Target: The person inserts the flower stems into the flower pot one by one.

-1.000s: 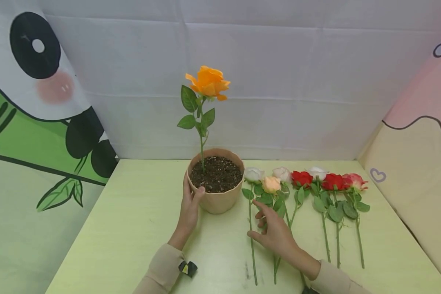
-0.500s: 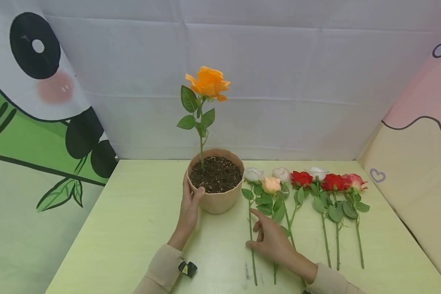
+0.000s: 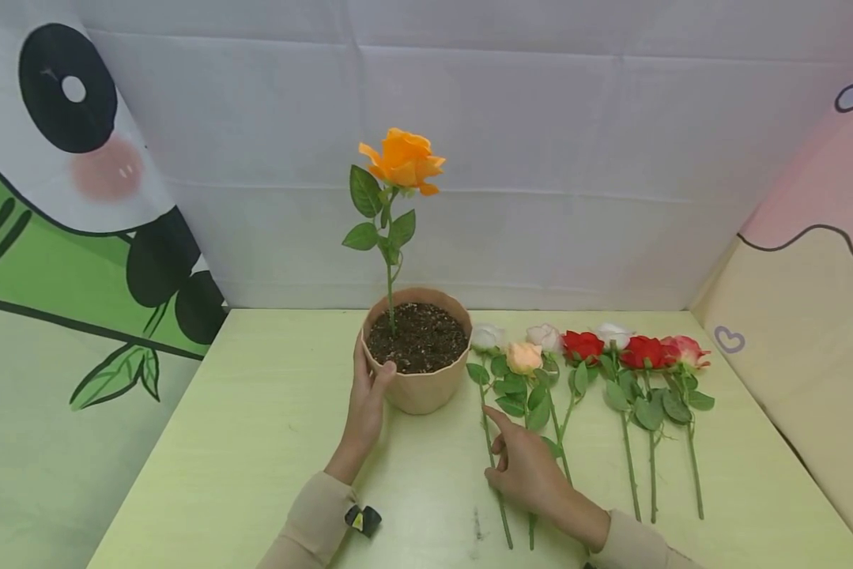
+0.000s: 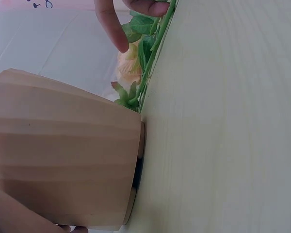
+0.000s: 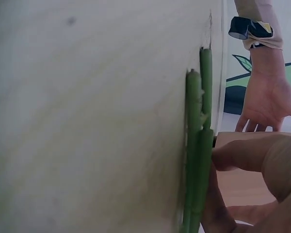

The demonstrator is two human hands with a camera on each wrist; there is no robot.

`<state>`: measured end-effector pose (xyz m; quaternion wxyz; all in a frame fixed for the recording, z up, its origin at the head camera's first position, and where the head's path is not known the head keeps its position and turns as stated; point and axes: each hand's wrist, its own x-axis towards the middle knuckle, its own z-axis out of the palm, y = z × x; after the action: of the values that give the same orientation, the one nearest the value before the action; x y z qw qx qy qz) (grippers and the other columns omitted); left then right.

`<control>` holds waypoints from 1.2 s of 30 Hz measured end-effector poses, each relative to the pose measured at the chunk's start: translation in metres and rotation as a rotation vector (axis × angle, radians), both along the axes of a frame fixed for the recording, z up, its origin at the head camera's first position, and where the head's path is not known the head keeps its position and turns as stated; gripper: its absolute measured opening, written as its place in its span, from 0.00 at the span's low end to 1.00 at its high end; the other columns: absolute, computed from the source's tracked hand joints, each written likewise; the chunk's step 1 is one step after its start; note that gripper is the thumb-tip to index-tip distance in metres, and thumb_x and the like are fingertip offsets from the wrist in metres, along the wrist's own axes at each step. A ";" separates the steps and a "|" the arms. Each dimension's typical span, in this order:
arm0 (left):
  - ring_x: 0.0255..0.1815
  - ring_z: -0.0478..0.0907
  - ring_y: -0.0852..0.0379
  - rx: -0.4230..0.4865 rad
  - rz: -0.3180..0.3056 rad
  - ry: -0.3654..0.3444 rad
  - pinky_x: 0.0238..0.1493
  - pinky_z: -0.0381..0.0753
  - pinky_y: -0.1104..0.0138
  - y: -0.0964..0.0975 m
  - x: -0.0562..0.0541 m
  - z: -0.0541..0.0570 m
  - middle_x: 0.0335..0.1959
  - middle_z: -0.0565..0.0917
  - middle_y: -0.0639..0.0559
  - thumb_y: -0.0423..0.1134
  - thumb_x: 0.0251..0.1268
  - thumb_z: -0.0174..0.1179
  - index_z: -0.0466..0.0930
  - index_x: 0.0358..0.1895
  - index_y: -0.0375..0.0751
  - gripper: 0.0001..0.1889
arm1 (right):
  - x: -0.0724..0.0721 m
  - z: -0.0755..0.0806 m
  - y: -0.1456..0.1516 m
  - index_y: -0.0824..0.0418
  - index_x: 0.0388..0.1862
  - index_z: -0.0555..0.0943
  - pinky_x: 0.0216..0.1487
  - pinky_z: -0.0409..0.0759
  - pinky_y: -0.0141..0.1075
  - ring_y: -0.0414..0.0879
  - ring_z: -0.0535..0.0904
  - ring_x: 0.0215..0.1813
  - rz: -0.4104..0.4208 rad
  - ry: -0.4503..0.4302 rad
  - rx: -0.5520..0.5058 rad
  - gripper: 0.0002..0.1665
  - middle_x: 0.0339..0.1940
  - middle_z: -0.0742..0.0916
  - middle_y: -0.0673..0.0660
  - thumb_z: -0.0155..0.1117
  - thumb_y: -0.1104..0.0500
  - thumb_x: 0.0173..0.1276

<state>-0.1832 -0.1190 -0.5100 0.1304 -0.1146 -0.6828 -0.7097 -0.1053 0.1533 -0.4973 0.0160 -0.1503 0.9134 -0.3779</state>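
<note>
A terracotta-coloured flower pot [image 3: 422, 391] filled with dark soil stands on the table, one orange rose [image 3: 401, 162] upright in it. My left hand [image 3: 365, 403] grips the pot's left side, thumb at the rim; its other fingers are mostly hidden behind the wall. To the right, my right hand [image 3: 533, 470] is low over the table, thumb and curled fingers at the stem of the leftmost white rose [image 3: 487, 337]; the index finger reaches along it. In the right wrist view the thumb meets the green stem [image 5: 203, 174]. A peach rose [image 3: 524, 357] lies beside it.
Several more roses lie in a row on the right: a pale pink one [image 3: 544, 337], red ones [image 3: 583, 346], another white one [image 3: 613, 334] and a pink-red one [image 3: 685, 352]. A pale cloth [image 3: 511, 174] hangs behind the table [image 3: 269, 442].
My right hand has drawn slightly towards me and its thumb has closed in on the white rose's stem. That stem's lower end has swung right. My left hand and the pot stay put.
</note>
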 end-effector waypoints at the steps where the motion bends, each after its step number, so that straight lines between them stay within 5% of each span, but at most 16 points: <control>1: 0.92 0.42 0.32 0.003 0.002 -0.007 0.87 0.49 0.35 0.000 -0.001 0.000 0.94 0.38 0.39 0.54 0.86 0.55 0.36 0.94 0.55 0.47 | 0.000 0.000 0.001 0.67 0.82 0.73 0.29 0.78 0.32 0.31 0.76 0.27 0.001 0.017 -0.005 0.55 0.34 0.84 0.49 0.79 0.78 0.52; 9: 0.92 0.44 0.31 0.012 0.014 0.003 0.88 0.51 0.39 0.000 -0.003 -0.003 0.93 0.40 0.35 0.53 0.85 0.56 0.37 0.94 0.52 0.47 | -0.005 -0.019 0.009 0.72 0.79 0.73 0.25 0.75 0.32 0.32 0.76 0.26 0.022 0.127 -0.082 0.54 0.30 0.83 0.47 0.71 0.78 0.46; 15: 0.93 0.40 0.33 0.008 -0.007 -0.005 0.87 0.49 0.36 0.000 -0.002 -0.001 0.94 0.38 0.37 0.53 0.85 0.56 0.36 0.94 0.55 0.48 | -0.010 -0.032 0.015 0.76 0.78 0.72 0.23 0.73 0.32 0.34 0.77 0.25 0.023 0.125 -0.106 0.52 0.28 0.84 0.46 0.68 0.76 0.47; 20: 0.93 0.42 0.35 -0.052 0.011 -0.003 0.88 0.57 0.46 -0.007 -0.015 -0.022 0.94 0.39 0.38 0.52 0.88 0.55 0.36 0.94 0.58 0.45 | -0.009 -0.027 0.016 0.79 0.73 0.77 0.24 0.72 0.31 0.35 0.76 0.25 0.001 0.038 -0.132 0.46 0.28 0.84 0.46 0.66 0.74 0.49; 27: 0.93 0.41 0.37 -0.017 -0.009 -0.035 0.88 0.52 0.41 -0.005 -0.008 -0.011 0.94 0.38 0.40 0.51 0.87 0.56 0.34 0.94 0.56 0.47 | 0.000 0.001 0.008 0.77 0.62 0.86 0.31 0.76 0.28 0.36 0.77 0.30 -0.041 -0.093 -0.156 0.33 0.31 0.85 0.50 0.66 0.78 0.54; 32: 0.93 0.45 0.44 -0.014 0.003 -0.045 0.87 0.57 0.45 -0.017 -0.035 -0.059 0.94 0.40 0.53 0.55 0.86 0.59 0.38 0.94 0.69 0.46 | 0.000 0.010 0.007 0.75 0.59 0.88 0.34 0.78 0.29 0.39 0.78 0.33 -0.099 -0.120 -0.225 0.30 0.33 0.86 0.52 0.68 0.80 0.54; 34: 0.93 0.44 0.41 -0.027 0.009 -0.044 0.87 0.57 0.43 -0.016 -0.036 -0.059 0.94 0.39 0.50 0.52 0.88 0.56 0.37 0.94 0.67 0.45 | -0.001 0.014 0.008 0.74 0.59 0.88 0.34 0.78 0.28 0.40 0.78 0.33 -0.135 -0.130 -0.246 0.30 0.33 0.86 0.52 0.68 0.80 0.55; 36: 0.93 0.41 0.38 -0.003 -0.013 -0.030 0.88 0.52 0.41 -0.012 -0.025 -0.039 0.94 0.37 0.45 0.52 0.87 0.57 0.35 0.94 0.61 0.47 | -0.002 0.018 0.009 0.73 0.60 0.87 0.34 0.77 0.28 0.41 0.78 0.34 -0.162 -0.131 -0.266 0.29 0.34 0.86 0.52 0.68 0.80 0.56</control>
<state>-0.2086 -0.1308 -0.5490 0.1155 -0.1084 -0.6848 -0.7113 -0.1073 0.1625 -0.4792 0.0250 -0.0521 0.8613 -0.5048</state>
